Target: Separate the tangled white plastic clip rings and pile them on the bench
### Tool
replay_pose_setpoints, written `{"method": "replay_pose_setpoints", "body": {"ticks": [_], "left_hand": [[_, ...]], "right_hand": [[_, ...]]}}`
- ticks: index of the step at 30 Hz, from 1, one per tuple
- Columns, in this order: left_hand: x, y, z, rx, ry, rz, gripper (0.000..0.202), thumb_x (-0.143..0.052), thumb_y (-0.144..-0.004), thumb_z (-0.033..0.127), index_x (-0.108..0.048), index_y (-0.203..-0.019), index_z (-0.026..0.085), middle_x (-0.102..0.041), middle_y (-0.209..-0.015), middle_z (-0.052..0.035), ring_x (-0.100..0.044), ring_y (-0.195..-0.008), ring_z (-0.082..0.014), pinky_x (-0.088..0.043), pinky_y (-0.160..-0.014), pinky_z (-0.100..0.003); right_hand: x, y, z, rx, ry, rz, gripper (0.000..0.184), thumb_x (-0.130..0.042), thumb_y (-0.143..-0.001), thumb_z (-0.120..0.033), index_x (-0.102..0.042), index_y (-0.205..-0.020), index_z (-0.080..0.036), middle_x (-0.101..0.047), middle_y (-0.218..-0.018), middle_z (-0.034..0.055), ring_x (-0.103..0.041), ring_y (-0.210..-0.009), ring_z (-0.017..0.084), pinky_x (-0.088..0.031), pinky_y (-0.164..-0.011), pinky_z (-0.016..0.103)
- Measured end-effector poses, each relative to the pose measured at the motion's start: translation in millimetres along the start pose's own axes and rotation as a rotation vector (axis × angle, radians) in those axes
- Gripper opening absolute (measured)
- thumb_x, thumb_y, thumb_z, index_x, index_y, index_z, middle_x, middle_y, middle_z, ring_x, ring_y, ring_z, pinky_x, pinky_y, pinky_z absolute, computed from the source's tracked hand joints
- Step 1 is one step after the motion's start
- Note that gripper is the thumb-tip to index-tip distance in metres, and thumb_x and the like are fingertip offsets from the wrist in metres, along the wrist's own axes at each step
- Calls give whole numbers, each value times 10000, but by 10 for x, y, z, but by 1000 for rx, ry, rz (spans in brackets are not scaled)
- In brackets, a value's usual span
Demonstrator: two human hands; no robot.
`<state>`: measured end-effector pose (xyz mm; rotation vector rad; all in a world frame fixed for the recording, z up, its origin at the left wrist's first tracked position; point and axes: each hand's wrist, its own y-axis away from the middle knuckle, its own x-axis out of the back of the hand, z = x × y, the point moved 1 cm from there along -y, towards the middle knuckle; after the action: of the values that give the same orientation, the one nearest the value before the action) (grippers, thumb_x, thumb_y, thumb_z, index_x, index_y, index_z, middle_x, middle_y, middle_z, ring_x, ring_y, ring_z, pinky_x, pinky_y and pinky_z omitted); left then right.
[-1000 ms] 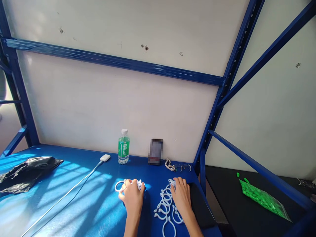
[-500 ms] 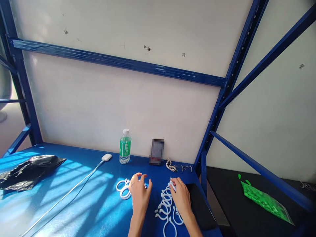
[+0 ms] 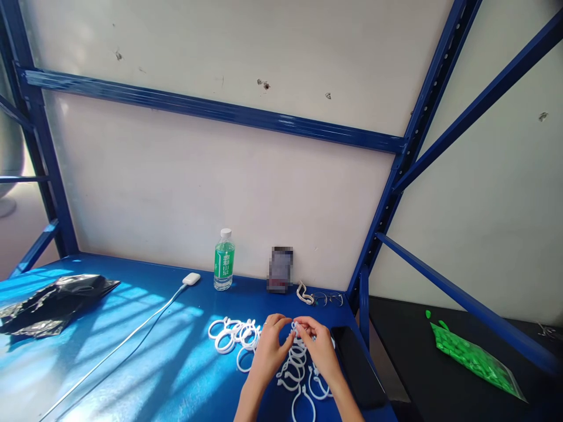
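Side by side at the front of the blue table (image 3: 185,375), my left hand (image 3: 271,350) and my right hand (image 3: 320,350) meet with their fingertips closed on a white plastic curtain ring (image 3: 294,326). Most of that ring is hidden by the fingers. Below and between the hands lies a row of overlapping white rings (image 3: 292,375), some with small knobbed ends, and more of them show beneath my right wrist. To the left of my left hand is another loose cluster of white rings (image 3: 225,340).
A black phone (image 3: 358,369) lies right of my right hand. Behind stand a water bottle (image 3: 224,264) and a blurred phone-like object (image 3: 280,271), with glasses (image 3: 328,299) nearby. Left are a white charger with cable (image 3: 191,279) and a black plastic bag (image 3: 61,302). Blue frame posts (image 3: 382,217) rise right.
My left hand has moved right, from beside the left cluster to my right hand, uncovering more rings there. Its fingers, spread before, are now pinched. My right hand has shifted slightly.
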<state>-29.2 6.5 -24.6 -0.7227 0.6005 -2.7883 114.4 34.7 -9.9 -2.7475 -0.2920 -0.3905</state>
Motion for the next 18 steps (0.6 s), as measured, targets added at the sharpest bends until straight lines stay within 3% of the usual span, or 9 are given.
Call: {"method": "replay_pose_setpoints", "body": {"ticks": [6, 12, 18], "left_hand": [[-17, 3, 40, 3, 4, -94, 244, -493, -851, 355, -679, -818, 200, -670, -903, -93, -593, -896, -247, -457, -810, -365], [-21, 21, 77, 50, 7, -125, 343, -446, -881, 403, -646, -707, 186, -677, -752, -58, -598, -750, -213, -414, -725, -310], [8, 28, 143, 112, 29, -186, 382, -553, -800, 523, -633, -685, 167, -672, -722, -50, -596, -727, -209, -393, -665, -275]], "right_hand": [[-17, -12, -31, -93, -265, -28, 422, -685, -742, -548, -734, -914, -166, -707, -826, 78, -596, -617, 171, -430, -507, 241], [-6, -20, -75, -100, -318, 25, 421, -711, -716, -550, -740, -880, -164, -690, -777, 62, -529, -557, 128, -407, -500, 230], [17, -11, -114, -135, -378, 71, 444, -740, -690, -543, -729, -901, -153, -599, -648, 9, -485, -527, 112, -415, -519, 234]]}}
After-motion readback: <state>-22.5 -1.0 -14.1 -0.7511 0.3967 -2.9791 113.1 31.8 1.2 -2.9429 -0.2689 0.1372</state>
